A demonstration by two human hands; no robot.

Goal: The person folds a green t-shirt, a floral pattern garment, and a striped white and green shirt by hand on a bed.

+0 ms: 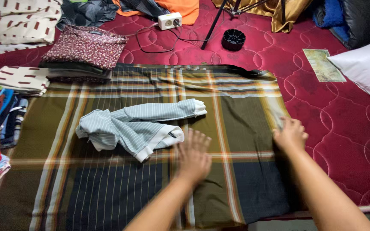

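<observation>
The plaid cloth (108, 171) lies spread flat on the red mattress (330, 119), with bare mattress along its right edge and stacks of folded clothes (82, 53) close by its left and far-left corner. The right hand (290, 134) pinches the cloth's right edge, while the left hand (193, 156) rests flat on the cloth with fingers spread, just beside the crumpled striped shirt (133, 126) near the cloth's middle.

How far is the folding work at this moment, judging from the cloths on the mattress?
Done: folded cloths sit stacked at the upper left, topped by a floral piece. In hand: the plaid cloth lies spread flat; the left hand rests flat on it and the right hand holds its right edge. Left: the striped shirt lies crumpled on the plaid cloth, unfolded.
</observation>
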